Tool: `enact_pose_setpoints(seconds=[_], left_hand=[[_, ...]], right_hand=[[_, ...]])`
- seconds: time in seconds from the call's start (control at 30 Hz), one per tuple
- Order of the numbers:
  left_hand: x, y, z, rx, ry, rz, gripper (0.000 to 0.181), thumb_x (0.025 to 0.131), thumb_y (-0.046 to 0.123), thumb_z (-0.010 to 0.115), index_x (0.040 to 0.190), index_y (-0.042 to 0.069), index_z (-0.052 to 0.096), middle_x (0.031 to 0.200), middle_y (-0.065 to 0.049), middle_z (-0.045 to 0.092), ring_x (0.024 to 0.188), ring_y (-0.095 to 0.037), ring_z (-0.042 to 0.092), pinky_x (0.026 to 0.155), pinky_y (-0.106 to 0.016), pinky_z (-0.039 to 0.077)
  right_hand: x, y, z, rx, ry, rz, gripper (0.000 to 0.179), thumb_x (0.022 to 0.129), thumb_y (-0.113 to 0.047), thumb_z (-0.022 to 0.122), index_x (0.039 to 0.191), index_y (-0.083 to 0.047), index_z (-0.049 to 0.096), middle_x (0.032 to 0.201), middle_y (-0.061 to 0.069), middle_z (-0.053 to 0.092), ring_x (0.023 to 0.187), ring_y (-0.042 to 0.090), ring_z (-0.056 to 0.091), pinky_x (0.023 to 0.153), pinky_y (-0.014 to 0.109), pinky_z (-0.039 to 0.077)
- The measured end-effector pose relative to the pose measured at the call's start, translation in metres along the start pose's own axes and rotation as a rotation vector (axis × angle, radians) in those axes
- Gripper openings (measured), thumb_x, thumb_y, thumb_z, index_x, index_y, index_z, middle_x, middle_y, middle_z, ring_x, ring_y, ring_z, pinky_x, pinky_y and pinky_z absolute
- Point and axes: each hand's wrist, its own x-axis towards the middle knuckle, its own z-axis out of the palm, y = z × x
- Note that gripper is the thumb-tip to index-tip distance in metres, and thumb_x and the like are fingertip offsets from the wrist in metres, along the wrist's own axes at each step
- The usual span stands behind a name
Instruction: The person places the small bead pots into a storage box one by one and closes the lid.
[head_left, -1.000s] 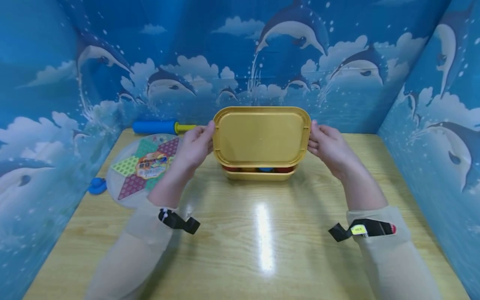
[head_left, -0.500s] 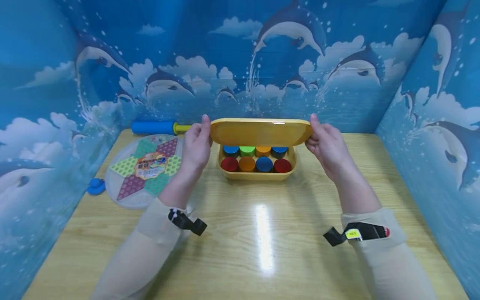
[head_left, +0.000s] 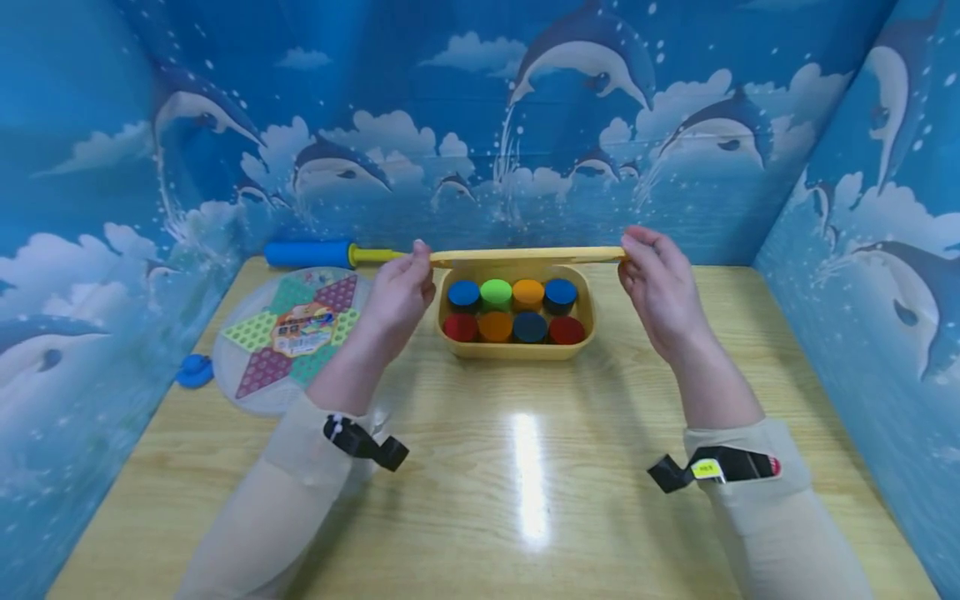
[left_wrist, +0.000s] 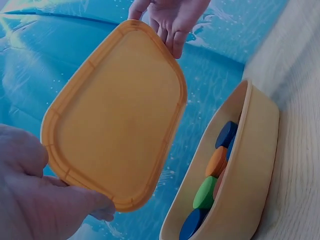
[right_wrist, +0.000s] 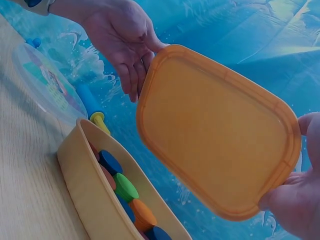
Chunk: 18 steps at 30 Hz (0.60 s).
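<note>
A yellow plastic lid (head_left: pixel 527 255) is held up by both hands, edge-on in the head view and with its rimmed face showing in both wrist views. My left hand (head_left: pixel 393 304) pinches its left short end between thumb and fingers. At the opposite end, my right hand (head_left: pixel 663 296) pinches the rim the same way. Below the lid stands the matching yellow box (head_left: pixel 517 352), its top uncovered. Two rows of round coloured pieces fill it: a green piece (head_left: pixel 496 293), a red piece (head_left: pixel 461 327) and several others in blue, orange and red.
Left of the box lies a round clear Chinese checkers board (head_left: pixel 262 333) with a paper label. Behind it rests a blue tube (head_left: pixel 309 254) with a yellow rod. A small blue object (head_left: pixel 195 371) sits by the left wall. Dolphin-printed sheets (head_left: pixel 480 108) enclose the wooden table.
The lid has come up off the box front and tipped from face-on to edge-on toward the back. The box's coloured pieces have come into sight. Both hands keep hold of the lid.
</note>
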Motion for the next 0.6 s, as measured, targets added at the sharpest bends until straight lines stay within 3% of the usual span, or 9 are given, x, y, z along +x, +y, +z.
enact_pose_setpoints(seconds=[0.03, 0.1, 0.13, 0.17, 0.2, 0.27, 0.3, 0.43, 0.6], left_hand=[[0.000, -0.001, 0.000, 0.002, -0.014, 0.002, 0.053, 0.117, 0.037, 0.037, 0.072, 0.009, 0.033, 0.064, 0.000, 0.026, 0.059, -0.015, 0.024, 0.057, -0.026, 0.023], [-0.003, 0.000, 0.000, 0.025, -0.049, -0.026, 0.049, 0.117, 0.036, 0.036, 0.078, 0.007, 0.037, 0.073, -0.001, 0.037, 0.067, -0.012, 0.034, 0.065, -0.019, 0.034], [-0.003, 0.000, -0.001, 0.036, -0.067, -0.038, 0.049, 0.117, 0.035, 0.036, 0.084, 0.000, 0.046, 0.083, -0.006, 0.050, 0.078, -0.011, 0.047, 0.076, -0.015, 0.042], [-0.004, 0.001, -0.002, 0.064, -0.081, -0.057, 0.052, 0.117, 0.036, 0.035, 0.097, -0.007, 0.054, 0.103, -0.011, 0.060, 0.096, -0.011, 0.056, 0.091, -0.016, 0.047], [-0.005, 0.002, -0.003, 0.092, -0.095, -0.075, 0.055, 0.117, 0.037, 0.034, 0.117, -0.013, 0.056, 0.128, -0.016, 0.060, 0.120, -0.014, 0.056, 0.107, -0.019, 0.045], [-0.007, 0.004, -0.005, 0.130, -0.122, -0.100, 0.062, 0.117, 0.038, 0.034, 0.153, -0.012, 0.039, 0.169, -0.015, 0.029, 0.155, -0.019, 0.027, 0.126, -0.033, 0.031], [-0.009, 0.004, -0.007, 0.154, -0.133, -0.101, 0.064, 0.117, 0.038, 0.035, 0.161, -0.008, 0.029, 0.175, -0.011, 0.014, 0.159, -0.021, 0.015, 0.128, -0.038, 0.027], [-0.012, 0.003, -0.011, 0.271, -0.185, -0.075, 0.069, 0.116, 0.040, 0.042, 0.166, 0.000, 0.018, 0.176, -0.009, 0.009, 0.160, -0.023, 0.013, 0.128, -0.042, 0.027], [-0.012, -0.007, -0.015, 0.334, -0.258, -0.014, 0.079, 0.110, 0.035, 0.060, 0.169, 0.008, 0.014, 0.170, -0.009, 0.032, 0.150, -0.020, 0.041, 0.118, -0.036, 0.044]], right_hand=[[-0.001, 0.000, -0.001, 0.001, -0.015, -0.002, 0.063, 0.113, -0.025, 0.053, 0.159, 0.008, 0.024, 0.101, 0.004, 0.045, 0.094, 0.014, 0.040, 0.089, 0.024, 0.041], [-0.002, -0.001, -0.004, -0.006, -0.057, 0.011, 0.071, 0.114, -0.026, 0.051, 0.165, 0.007, 0.014, 0.129, 0.009, 0.054, 0.121, 0.014, 0.046, 0.107, 0.020, 0.039], [-0.003, -0.001, -0.006, -0.015, -0.082, 0.022, 0.073, 0.114, -0.026, 0.050, 0.166, 0.005, 0.010, 0.152, 0.010, 0.045, 0.140, 0.015, 0.039, 0.118, 0.021, 0.032], [-0.003, -0.001, -0.007, -0.011, -0.109, 0.034, 0.074, 0.115, -0.026, 0.049, 0.167, 0.003, 0.005, 0.169, 0.009, 0.026, 0.154, 0.015, 0.024, 0.126, 0.023, 0.023], [-0.004, -0.002, -0.009, -0.009, -0.140, 0.049, 0.076, 0.115, -0.027, 0.048, 0.167, 0.000, 0.000, 0.177, 0.006, 0.002, 0.160, 0.016, 0.007, 0.130, 0.028, 0.012], [-0.005, -0.002, -0.013, 0.001, -0.197, 0.067, 0.078, 0.115, -0.024, 0.048, 0.166, -0.003, -0.006, 0.176, 0.001, -0.013, 0.160, 0.017, -0.010, 0.131, 0.033, 0.005], [-0.005, -0.001, -0.015, 0.001, -0.221, 0.073, 0.078, 0.115, -0.023, 0.049, 0.166, -0.003, -0.008, 0.176, 0.000, -0.016, 0.160, 0.016, -0.012, 0.131, 0.033, 0.005], [-0.007, 0.001, -0.023, -0.030, -0.295, 0.075, 0.079, 0.113, -0.014, 0.052, 0.166, -0.003, -0.007, 0.175, 0.001, -0.018, 0.161, 0.019, -0.004, 0.128, 0.031, 0.020], [-0.006, 0.005, -0.030, -0.156, -0.354, 0.089, 0.088, 0.107, 0.003, 0.060, 0.167, -0.003, -0.004, 0.177, 0.011, -0.004, 0.156, 0.030, 0.028, 0.111, 0.027, 0.047]])
